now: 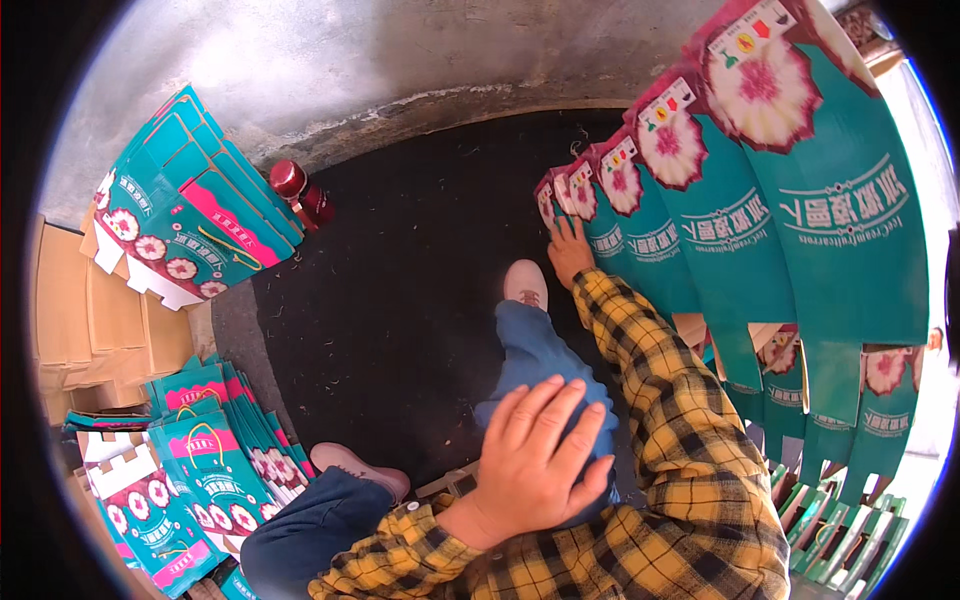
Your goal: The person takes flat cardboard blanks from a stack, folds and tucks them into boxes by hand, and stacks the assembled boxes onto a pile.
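Observation:
My left hand (540, 455) hovers over my right knee, fingers stretched and spread, holding nothing. My right hand (572, 250) reaches forward to the far end of a row of green printed cardboard cartons (660, 235). Its fingers lie extended against the smallest-looking carton at that end, which is partly hidden by them. The cartons overlap one another, flat panels with a maroon top and a pale round fruit picture. The closest one (835, 200) looms large at the upper right.
Folded green and pink cartons (200, 215) lean at the left beside a red flask (290, 182). More handled cartons (215, 455) are stacked lower left, near plain brown cardboard (90, 300). Further cartons (850, 530) stand at the lower right. A black mat (400, 270) covers the floor before a grey wall.

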A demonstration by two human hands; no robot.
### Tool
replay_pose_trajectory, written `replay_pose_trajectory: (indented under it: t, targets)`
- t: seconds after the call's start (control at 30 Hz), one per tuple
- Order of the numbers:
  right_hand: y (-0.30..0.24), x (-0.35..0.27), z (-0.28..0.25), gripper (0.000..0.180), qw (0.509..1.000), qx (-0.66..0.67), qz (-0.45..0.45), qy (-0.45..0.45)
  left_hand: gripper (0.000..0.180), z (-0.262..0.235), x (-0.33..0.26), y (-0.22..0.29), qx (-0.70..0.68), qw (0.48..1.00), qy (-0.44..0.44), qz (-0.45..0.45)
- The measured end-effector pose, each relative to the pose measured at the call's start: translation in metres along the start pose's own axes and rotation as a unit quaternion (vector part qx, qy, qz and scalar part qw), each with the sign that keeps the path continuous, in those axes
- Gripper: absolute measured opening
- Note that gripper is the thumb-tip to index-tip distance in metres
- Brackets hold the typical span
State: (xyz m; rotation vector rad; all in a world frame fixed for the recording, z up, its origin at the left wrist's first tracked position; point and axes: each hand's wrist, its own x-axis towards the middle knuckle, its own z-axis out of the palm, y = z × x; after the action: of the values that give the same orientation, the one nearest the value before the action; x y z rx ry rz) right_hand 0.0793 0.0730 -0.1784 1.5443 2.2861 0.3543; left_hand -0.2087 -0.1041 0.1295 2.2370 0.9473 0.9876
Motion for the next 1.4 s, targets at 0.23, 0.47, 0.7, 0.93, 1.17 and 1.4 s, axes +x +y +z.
replay_pose_trajectory:
  t: [0.23, 0.47, 0.7, 0.93, 1.17, 1.4]
  targets:
    - [0.011, 0.000, 0.019, 0.043, 0.986, -0.110, -0.021, -0.126, 0.045, 0.004, 0.001, -0.001, -0.036, 0.999, -0.020, -0.018]
    - [0.013, -0.001, 0.028, 0.044, 0.990, -0.095, -0.028, -0.098, 0.045, 0.004, 0.001, -0.001, -0.057, 0.997, -0.041, -0.029]
    - [0.018, 0.000, 0.037, 0.039, 0.993, -0.091, -0.016, -0.078, 0.046, 0.007, -0.003, -0.005, -0.099, 0.993, -0.049, -0.042]
    - [0.042, -0.005, 0.066, 0.037, 0.994, -0.080, 0.017, -0.067, 0.043, 0.010, -0.013, -0.026, -0.119, 0.990, -0.066, -0.025]
    - [0.077, -0.014, 0.095, 0.035, 0.994, -0.077, 0.034, -0.067, 0.041, 0.003, -0.023, -0.062, -0.050, 0.995, -0.062, 0.060]
    - [0.120, -0.032, 0.133, 0.032, 0.988, -0.109, 0.074, -0.079, 0.036, 0.007, -0.035, -0.083, -0.062, 0.993, -0.054, 0.087]
